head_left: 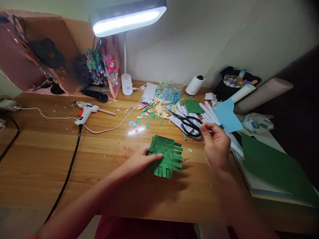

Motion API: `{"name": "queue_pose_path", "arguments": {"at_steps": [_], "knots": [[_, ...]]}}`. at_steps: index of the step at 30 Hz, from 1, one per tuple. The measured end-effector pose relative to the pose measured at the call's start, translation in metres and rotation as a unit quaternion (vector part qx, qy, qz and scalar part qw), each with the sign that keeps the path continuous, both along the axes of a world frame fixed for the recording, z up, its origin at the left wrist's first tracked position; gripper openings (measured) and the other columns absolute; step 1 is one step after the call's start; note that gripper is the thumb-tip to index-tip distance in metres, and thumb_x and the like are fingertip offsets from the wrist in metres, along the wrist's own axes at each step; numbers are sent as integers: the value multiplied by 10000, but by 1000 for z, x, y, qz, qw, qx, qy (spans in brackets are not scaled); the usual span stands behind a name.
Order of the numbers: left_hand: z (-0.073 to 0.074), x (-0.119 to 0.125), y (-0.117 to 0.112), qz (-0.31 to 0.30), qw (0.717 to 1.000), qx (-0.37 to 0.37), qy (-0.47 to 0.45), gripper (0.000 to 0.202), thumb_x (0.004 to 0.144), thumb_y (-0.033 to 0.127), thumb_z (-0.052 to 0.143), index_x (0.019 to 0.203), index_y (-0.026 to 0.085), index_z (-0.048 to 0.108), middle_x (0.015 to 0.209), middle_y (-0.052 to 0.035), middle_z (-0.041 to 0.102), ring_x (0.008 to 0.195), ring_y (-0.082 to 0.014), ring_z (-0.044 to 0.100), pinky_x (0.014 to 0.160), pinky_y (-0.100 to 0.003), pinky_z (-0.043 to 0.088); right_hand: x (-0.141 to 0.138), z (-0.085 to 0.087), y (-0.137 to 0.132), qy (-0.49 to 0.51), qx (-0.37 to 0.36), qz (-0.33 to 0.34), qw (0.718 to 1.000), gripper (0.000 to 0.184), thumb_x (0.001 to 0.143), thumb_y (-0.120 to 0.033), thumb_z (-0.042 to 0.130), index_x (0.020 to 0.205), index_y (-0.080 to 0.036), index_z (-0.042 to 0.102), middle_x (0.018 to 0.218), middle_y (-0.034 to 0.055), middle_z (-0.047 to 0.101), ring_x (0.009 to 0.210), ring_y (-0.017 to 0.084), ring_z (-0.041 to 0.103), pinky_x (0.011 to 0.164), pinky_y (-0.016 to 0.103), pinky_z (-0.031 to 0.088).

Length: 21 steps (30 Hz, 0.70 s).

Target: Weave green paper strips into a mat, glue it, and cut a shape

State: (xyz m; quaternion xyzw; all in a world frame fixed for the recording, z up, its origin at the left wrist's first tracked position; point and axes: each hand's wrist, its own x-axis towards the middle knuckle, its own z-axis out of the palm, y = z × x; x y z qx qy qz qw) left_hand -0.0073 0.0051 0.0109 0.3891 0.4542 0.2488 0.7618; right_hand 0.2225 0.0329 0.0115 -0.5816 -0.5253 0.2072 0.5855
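Observation:
My left hand (142,159) grips a green woven paper piece (165,152) above the desk, its thumb lying on top and the other fingers hidden underneath. Loose strip ends stick out along the right and lower edges of the weave. My right hand (217,144) is closed, with thumb and index finger pinched at the handle end of black-handled scissors (190,126). The blades point to the upper left, over paper scraps and white markers (209,113).
A white glue gun (86,113) with a black cord lies at left. Colored paper scraps (161,109) are heaped at the back. A lit lamp (129,21) hangs overhead. Green sheets (274,166), a blue paper (228,116) and a marker holder (224,94) are at right.

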Motion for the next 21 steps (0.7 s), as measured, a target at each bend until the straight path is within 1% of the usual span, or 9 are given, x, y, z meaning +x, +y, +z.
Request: {"name": "queue_pose_path", "arguments": {"at_steps": [3,8,11,13,15,16,19,21], "knots": [[1,0,0,4,1000,-8,-1,381,655,422,745,888,130,672,870,-74,715,767,-200,658,684,-282,514,6,-4,5,62,-11,-15,998,183,766,-377,652,799,-199,623,791,4,593,735,149,527,704,282,409],[0,0,0,11,1000,-11,-3,365,669,435,731,857,127,674,824,-69,713,728,-189,655,673,-281,513,0,-4,4,66,-23,8,998,188,769,-371,648,797,-187,620,764,-1,586,692,138,516,665,266,408],[-1,-1,1,18,1000,-7,8,376,686,456,710,863,126,675,836,-73,713,725,-192,656,649,-275,508,-2,-2,4,70,-24,4,997,196,761,-376,655,789,-188,610,712,-13,562,641,130,505,623,256,409],[0,-2,2,24,1000,-2,18,375,689,459,708,860,126,677,846,-73,714,728,-192,655,638,-267,505,-2,-1,3,90,-48,22,995,228,764,-414,647,792,-189,619,695,-12,566,614,124,508,601,251,420],[1,-3,3,35,999,0,19,374,683,452,716,863,127,678,851,-72,715,727,-189,655,639,-264,505,-2,0,3,117,-110,85,983,322,778,-503,602,814,-185,639,727,10,606,588,118,527,593,254,445],[2,-3,4,41,999,1,16,377,678,449,721,873,128,678,854,-73,715,727,-189,656,642,-266,507,-2,1,2,124,-155,130,971,393,782,-560,566,837,-180,650,752,28,628,587,120,544,596,259,459],[3,-4,7,66,998,13,4,407,668,448,729,915,129,676,879,-80,715,748,-197,658,664,-278,513,-4,3,-3,118,-287,264,913,597,727,-707,496,877,-154,665,738,66,658,613,153,609,614,286,492],[4,-5,8,78,997,26,5,421,662,447,732,928,125,675,905,-83,713,767,-199,655,683,-283,512,-7,3,-6,103,-337,330,876,610,680,-714,544,851,-142,665,690,62,656,634,172,629,623,292,497]]}}
